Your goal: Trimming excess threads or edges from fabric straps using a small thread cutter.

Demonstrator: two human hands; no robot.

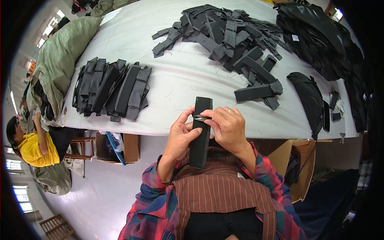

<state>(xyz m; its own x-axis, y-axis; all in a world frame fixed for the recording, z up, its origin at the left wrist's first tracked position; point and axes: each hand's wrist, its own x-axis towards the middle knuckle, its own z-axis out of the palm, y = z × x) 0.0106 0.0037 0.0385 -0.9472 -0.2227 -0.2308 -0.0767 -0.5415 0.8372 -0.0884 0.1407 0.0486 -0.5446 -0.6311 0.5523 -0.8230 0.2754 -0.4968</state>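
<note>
My left hand (183, 135) grips a black fabric strip (198, 150), thumb on its face and fingers at its edge. The strip stands lengthwise in front of my apron, close to the table's near edge. Against the strip's upper half, my right hand (228, 126) is closed on thread snips (200, 118). Only their pointed metal blades show; my fingers hide the rest. Beyond my hands, to the left, lies a row of similar black strips (108, 90). A loose heap of black strips (224, 34) spreads over the far middle, with a few strips (258, 92) nearer me.
Black fabric (312, 36) is piled at the far right; a curved black pouch (306, 94) and a phone (326, 116) lie nearer. Cardboard boxes (131, 148) stand below the white table (168, 92). A person in yellow (38, 150) sits left, near a big green sack (66, 56).
</note>
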